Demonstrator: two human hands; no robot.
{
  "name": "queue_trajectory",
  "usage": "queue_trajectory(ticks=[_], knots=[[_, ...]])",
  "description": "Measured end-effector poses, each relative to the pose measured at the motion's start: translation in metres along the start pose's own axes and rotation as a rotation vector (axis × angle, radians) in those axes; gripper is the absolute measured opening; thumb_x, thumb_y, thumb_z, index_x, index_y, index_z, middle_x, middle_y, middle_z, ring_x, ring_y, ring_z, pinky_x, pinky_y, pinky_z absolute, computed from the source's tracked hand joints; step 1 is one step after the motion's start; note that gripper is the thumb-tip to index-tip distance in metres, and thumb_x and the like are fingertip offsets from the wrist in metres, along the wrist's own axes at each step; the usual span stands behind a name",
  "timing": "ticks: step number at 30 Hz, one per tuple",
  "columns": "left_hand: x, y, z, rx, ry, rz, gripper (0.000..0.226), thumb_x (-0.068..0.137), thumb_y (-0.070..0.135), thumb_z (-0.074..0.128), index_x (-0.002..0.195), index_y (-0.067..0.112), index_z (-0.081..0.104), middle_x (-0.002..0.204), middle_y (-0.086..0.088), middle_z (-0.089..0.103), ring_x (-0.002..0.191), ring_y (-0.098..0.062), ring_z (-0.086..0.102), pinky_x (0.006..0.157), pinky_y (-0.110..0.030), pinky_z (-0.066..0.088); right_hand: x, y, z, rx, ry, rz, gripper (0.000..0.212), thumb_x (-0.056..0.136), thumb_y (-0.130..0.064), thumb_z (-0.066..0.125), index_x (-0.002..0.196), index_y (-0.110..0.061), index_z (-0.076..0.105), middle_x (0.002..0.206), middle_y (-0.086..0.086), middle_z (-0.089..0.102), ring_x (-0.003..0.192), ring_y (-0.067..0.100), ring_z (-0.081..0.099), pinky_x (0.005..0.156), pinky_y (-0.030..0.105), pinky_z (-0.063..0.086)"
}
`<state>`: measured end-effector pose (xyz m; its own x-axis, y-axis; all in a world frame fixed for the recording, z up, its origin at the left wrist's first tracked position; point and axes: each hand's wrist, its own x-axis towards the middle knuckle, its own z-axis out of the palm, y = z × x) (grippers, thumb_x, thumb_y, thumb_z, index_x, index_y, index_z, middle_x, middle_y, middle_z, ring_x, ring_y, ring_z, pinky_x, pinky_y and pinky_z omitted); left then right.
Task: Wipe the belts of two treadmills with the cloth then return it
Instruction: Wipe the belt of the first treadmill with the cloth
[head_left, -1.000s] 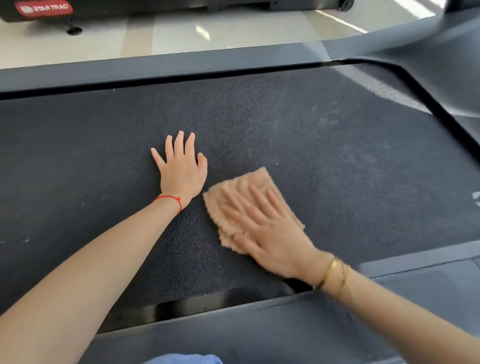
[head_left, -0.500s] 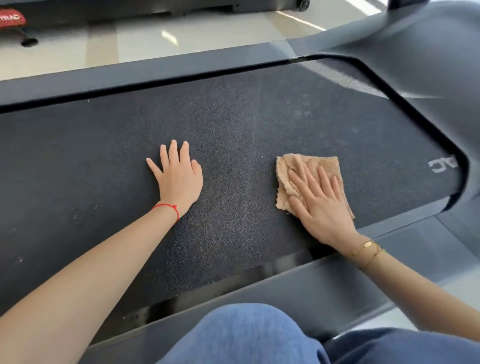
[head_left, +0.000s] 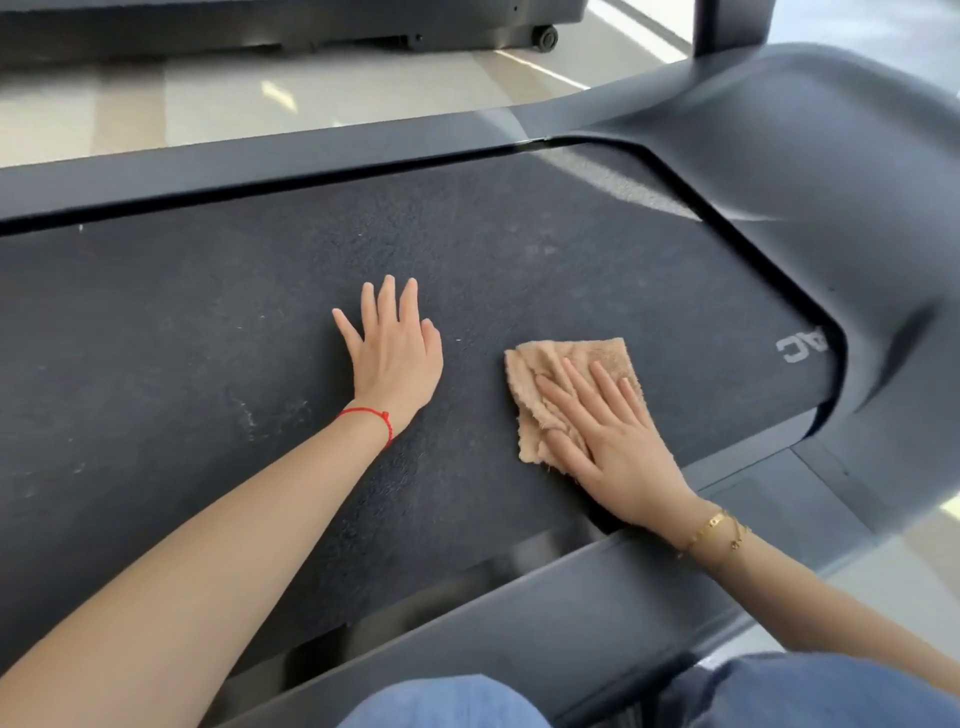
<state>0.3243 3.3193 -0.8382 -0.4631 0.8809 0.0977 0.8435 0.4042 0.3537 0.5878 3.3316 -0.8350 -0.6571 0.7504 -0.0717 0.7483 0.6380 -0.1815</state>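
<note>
A dark, rough treadmill belt (head_left: 208, 364) fills the middle of the view. My left hand (head_left: 395, 358) lies flat on it with straight fingers, a red string at the wrist. To its right, my right hand (head_left: 608, 431) presses a crumpled tan cloth (head_left: 550, 374) flat onto the belt with fingers spread; the cloth shows above and left of the fingers. White letters (head_left: 800, 348) mark the belt near its right end. A few pale specks dot the belt on the left.
The grey motor cover (head_left: 831, 182) rises at the right end of the belt. Side rails run along the far edge (head_left: 260, 156) and the near edge (head_left: 519, 623). A second treadmill (head_left: 311, 26) stands beyond a strip of pale floor. My blue-clad knees (head_left: 447, 701) are at the bottom.
My right hand slid the cloth rightward along the belt, from beside my left hand toward the lettered end. My left hand stayed flat in place. The view shifted right.
</note>
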Motion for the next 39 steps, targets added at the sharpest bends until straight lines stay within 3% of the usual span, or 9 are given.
queue_trajectory(ticks=[4, 6, 12, 15, 22, 25, 31, 34, 39], knots=[[0.019, 0.015, 0.007, 0.041, 0.011, 0.005, 0.054, 0.104, 0.028, 0.028, 0.156, 0.016, 0.017, 0.164, -0.008, 0.012, 0.152, -0.029, 0.002, 0.118, -0.063, 0.000, 0.048, 0.041, -0.012, 0.019, 0.038, 0.194, 0.055, 0.103, -0.053, 0.024, 0.156, -0.043, 0.010, 0.164, -0.018, -0.005, 0.153, 0.023, -0.006, 0.123, 0.044, -0.004], [0.029, 0.023, 0.010, 0.044, 0.016, -0.014, 0.054, 0.104, 0.028, 0.028, 0.156, 0.015, 0.017, 0.164, -0.009, 0.012, 0.152, -0.029, 0.001, 0.118, -0.063, 0.000, 0.063, 0.043, -0.012, 0.032, 0.036, 0.190, 0.056, 0.102, -0.054, 0.019, 0.156, -0.044, 0.005, 0.164, -0.018, -0.009, 0.153, 0.024, -0.009, 0.123, 0.046, -0.006], [0.044, 0.036, 0.026, 0.048, 0.037, -0.099, 0.053, 0.105, 0.029, 0.026, 0.156, 0.016, 0.018, 0.164, -0.007, 0.013, 0.152, -0.028, 0.002, 0.118, -0.063, 0.001, 0.060, 0.045, -0.009, -0.011, -0.025, -0.262, 0.058, 0.101, -0.057, 0.020, 0.156, -0.044, 0.007, 0.164, -0.019, -0.004, 0.153, 0.019, -0.011, 0.123, 0.043, -0.008], [0.045, 0.036, 0.036, 0.080, 0.065, -0.141, 0.053, 0.104, 0.031, 0.025, 0.156, 0.017, 0.021, 0.164, -0.006, 0.015, 0.152, -0.027, 0.005, 0.119, -0.062, 0.000, 0.086, 0.075, -0.018, 0.001, -0.034, -0.378, 0.060, 0.098, -0.062, 0.017, 0.156, -0.044, 0.010, 0.164, -0.021, -0.003, 0.153, 0.015, -0.010, 0.123, 0.038, -0.009], [0.046, 0.036, 0.041, 0.128, 0.080, -0.157, 0.055, 0.102, 0.033, 0.026, 0.155, 0.018, 0.022, 0.163, -0.005, 0.017, 0.151, -0.025, 0.008, 0.120, -0.060, 0.005, 0.242, 0.106, -0.035, -0.015, 0.022, -0.030, 0.057, 0.103, -0.052, 0.023, 0.157, -0.039, 0.011, 0.165, -0.015, -0.006, 0.153, 0.025, -0.004, 0.123, 0.047, -0.005], [0.046, 0.035, 0.041, 0.156, 0.078, -0.152, 0.055, 0.101, 0.033, 0.028, 0.155, 0.018, 0.024, 0.163, -0.005, 0.019, 0.151, -0.026, 0.010, 0.120, -0.060, 0.007, 0.274, 0.070, -0.028, 0.023, 0.002, -0.085, 0.057, 0.103, -0.051, 0.022, 0.158, -0.036, 0.012, 0.166, -0.011, -0.004, 0.153, 0.029, -0.005, 0.122, 0.049, -0.007], [0.046, 0.035, 0.041, 0.179, 0.071, -0.154, 0.057, 0.100, 0.034, 0.029, 0.154, 0.018, 0.024, 0.163, -0.005, 0.018, 0.151, -0.025, 0.011, 0.120, -0.059, 0.007, 0.231, 0.029, -0.009, 0.021, 0.005, -0.426, 0.055, 0.104, -0.052, 0.025, 0.156, -0.039, 0.016, 0.166, -0.013, 0.006, 0.154, 0.023, -0.001, 0.123, 0.045, -0.003], [0.046, 0.036, 0.040, 0.172, 0.076, -0.165, 0.057, 0.100, 0.034, 0.028, 0.155, 0.019, 0.023, 0.163, -0.004, 0.018, 0.151, -0.024, 0.010, 0.120, -0.058, 0.007, 0.236, 0.054, -0.015, -0.009, 0.031, -0.399, 0.055, 0.103, -0.053, 0.025, 0.156, -0.042, 0.016, 0.165, -0.017, 0.004, 0.154, 0.022, 0.002, 0.123, 0.044, -0.001], [0.048, 0.038, 0.040, 0.179, 0.076, -0.176, 0.056, 0.101, 0.035, 0.027, 0.155, 0.020, 0.022, 0.163, -0.003, 0.017, 0.152, -0.023, 0.009, 0.120, -0.058, 0.008, 0.298, 0.093, -0.031, -0.019, 0.031, -0.150, 0.056, 0.103, -0.053, 0.021, 0.157, -0.038, 0.013, 0.166, -0.013, -0.003, 0.153, 0.026, -0.001, 0.123, 0.047, -0.003]])
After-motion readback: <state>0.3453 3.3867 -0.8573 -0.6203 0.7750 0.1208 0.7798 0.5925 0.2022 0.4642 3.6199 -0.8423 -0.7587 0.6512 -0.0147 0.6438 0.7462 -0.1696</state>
